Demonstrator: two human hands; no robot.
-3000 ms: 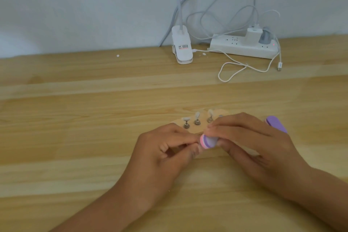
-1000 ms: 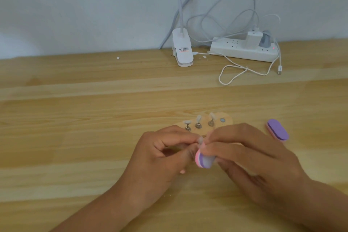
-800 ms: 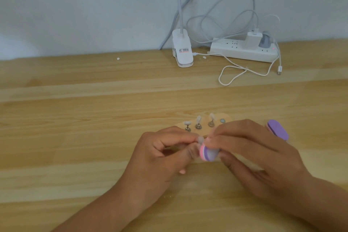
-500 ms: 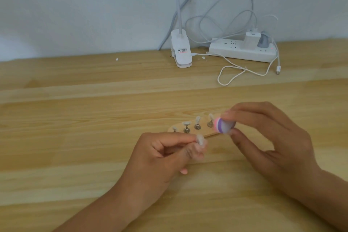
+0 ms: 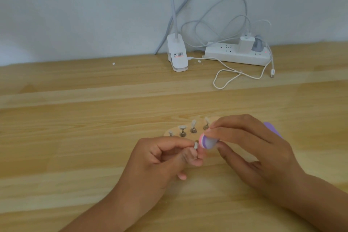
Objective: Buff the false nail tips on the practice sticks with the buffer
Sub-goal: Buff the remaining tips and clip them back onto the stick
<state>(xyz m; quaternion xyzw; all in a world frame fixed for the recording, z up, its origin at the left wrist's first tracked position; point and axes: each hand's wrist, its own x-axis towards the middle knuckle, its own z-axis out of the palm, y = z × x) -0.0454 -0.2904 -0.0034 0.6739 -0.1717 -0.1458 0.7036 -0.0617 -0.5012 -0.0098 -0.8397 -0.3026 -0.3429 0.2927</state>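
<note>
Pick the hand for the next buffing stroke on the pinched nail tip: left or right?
Right, probably. The right hand grips the buffer, whose end sits close beside the nail tip. The left hand is busy pinching that tip, so it is better used to steady it.

A light wooden worktop (image 5: 75, 118) meets a pale wall (image 5: 75, 15). At the back edge stands a white lamp clip (image 5: 177, 56) with a small label, its stem (image 5: 174, 5) rising out of view. Just to its right lies a white power strip (image 5: 237, 56) carrying a white charger (image 5: 246, 44) and a grey plug (image 5: 257, 46). A thin white cable (image 5: 226, 79) loops over the wood, and a white speck (image 5: 113, 63) lies further left.
</note>
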